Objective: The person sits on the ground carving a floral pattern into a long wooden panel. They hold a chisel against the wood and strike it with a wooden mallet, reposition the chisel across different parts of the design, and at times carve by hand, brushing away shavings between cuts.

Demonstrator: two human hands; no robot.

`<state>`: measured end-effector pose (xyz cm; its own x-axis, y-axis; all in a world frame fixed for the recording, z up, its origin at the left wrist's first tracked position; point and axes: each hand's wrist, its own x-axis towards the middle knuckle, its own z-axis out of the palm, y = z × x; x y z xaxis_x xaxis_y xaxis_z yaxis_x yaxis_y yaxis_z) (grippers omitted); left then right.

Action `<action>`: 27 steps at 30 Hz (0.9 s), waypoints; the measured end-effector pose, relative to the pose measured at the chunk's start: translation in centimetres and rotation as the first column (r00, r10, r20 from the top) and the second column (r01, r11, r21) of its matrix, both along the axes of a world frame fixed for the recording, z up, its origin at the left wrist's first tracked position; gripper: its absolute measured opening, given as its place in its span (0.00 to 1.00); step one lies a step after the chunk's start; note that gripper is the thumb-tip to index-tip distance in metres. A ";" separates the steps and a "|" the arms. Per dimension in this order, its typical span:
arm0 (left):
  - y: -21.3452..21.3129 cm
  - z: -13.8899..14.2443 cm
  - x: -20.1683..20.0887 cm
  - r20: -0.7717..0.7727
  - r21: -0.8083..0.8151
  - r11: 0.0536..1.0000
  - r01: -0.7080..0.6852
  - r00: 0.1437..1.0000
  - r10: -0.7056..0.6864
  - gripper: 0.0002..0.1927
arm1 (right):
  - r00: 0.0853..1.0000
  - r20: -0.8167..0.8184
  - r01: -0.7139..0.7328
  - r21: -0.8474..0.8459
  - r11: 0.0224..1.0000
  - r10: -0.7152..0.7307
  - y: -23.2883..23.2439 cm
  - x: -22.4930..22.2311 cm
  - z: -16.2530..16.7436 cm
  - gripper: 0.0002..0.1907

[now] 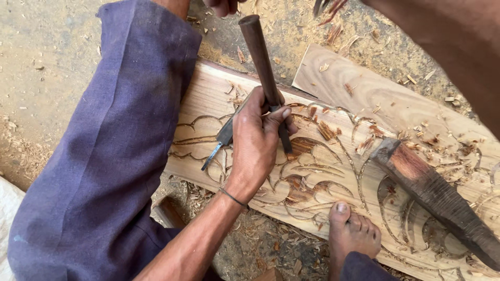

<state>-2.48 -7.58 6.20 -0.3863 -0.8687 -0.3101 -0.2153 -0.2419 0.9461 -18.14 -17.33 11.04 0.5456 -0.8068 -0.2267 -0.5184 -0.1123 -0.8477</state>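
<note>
While the left hand [256, 143] grips a chisel [265, 78], a foot [351, 231] rests on the carved plank [333, 171].
Fingers wrapped tight around its handle; a mallet [437, 198] lies over the plank; right hand's fingers out of view.

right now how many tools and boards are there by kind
chisels: 2, one upright in the left hand, a second flat under it
mallet: 1, lying on the carved board
boards: 2, the carved board and a plain board behind it
total: 5
</note>
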 end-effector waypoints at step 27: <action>-0.1 -1.1 -3.2 -0.026 0.046 0.982 0.182 0.983 -0.181 0.02 | 0.998 -0.017 0.066 -0.053 0.996 -0.067 0.6 -3.8 0.1 0.32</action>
<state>-5.68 -7.68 5.11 -0.5437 -0.7677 -0.3392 -0.2391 -0.2458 0.9394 -21.90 -16.70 11.16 0.4864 -0.8521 -0.1933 -0.5422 -0.1209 -0.8315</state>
